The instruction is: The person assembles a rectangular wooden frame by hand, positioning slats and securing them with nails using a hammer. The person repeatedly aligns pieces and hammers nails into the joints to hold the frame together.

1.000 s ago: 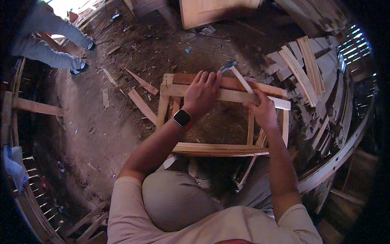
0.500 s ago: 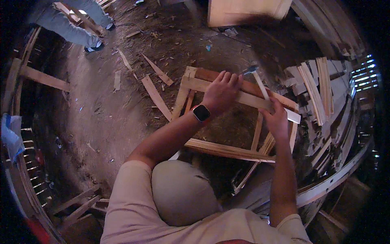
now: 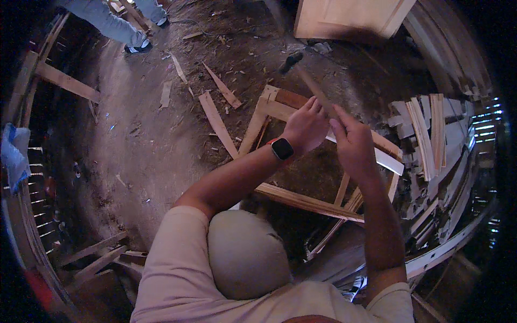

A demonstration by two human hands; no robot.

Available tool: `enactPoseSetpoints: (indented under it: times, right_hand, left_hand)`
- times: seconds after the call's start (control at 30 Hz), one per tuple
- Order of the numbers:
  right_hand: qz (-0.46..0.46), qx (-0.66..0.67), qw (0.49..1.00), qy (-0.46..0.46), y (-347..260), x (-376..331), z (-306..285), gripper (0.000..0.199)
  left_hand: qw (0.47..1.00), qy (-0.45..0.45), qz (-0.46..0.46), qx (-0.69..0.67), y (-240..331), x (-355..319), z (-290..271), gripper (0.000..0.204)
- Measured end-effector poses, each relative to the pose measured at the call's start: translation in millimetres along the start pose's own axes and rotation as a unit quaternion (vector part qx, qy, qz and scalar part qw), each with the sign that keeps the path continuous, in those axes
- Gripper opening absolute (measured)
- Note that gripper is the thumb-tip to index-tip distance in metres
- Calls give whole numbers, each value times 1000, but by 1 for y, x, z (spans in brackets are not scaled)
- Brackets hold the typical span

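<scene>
My right hand (image 3: pixel 353 142) is closed round the wooden handle of a hammer (image 3: pixel 318 89). Its dark head points up and away to the left, raised above the far side of a wooden frame (image 3: pixel 280 110). My left hand (image 3: pixel 308 128), with a watch on its wrist, grips the frame's far rail, fingers curled over the top. That rail has a reddish-brown board along its outer side. The right forearm crosses in front of the frame's right part. What lies under my left fingers is hidden.
Loose wood strips (image 3: pixel 218 124) lie on the dirt floor to the left of the frame. At the right are stacked boards (image 3: pixel 425 137). A pale wooden panel (image 3: pixel 350 19) stands at the far side. Another person's legs (image 3: pixel 121 29) show at the far left.
The hammer has swung up and its head has moved farther away and left. My right hand has risen toward the left hand, which stays on the rail. The view has shifted slightly.
</scene>
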State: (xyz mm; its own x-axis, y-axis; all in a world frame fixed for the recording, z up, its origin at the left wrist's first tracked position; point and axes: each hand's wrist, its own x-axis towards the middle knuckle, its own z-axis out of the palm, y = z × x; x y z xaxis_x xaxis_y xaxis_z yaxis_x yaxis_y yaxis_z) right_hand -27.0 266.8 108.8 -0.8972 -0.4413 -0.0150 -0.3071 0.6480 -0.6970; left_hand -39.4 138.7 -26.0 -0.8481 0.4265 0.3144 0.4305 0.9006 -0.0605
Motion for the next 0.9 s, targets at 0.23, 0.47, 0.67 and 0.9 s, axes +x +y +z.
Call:
enactPoseSetpoints:
  times: [0.23,0.47,0.67,0.9]
  right_hand:
    - [-4,-30,999,32,3,3,7,37]
    - [-29,-19,995,98,9,2,16,39]
    - [-60,-41,997,37,7,3,13,37]
    - [-43,-105,992,-54,9,3,6,37]
  left_hand:
    - [994,101,-18,-42,2,2,6,32]
    - [992,105,-35,-56,2,1,13,36]
    - [988,91,-25,124,0,-1,14,41]
    - [985,102,-59,-124,3,0,6,37]
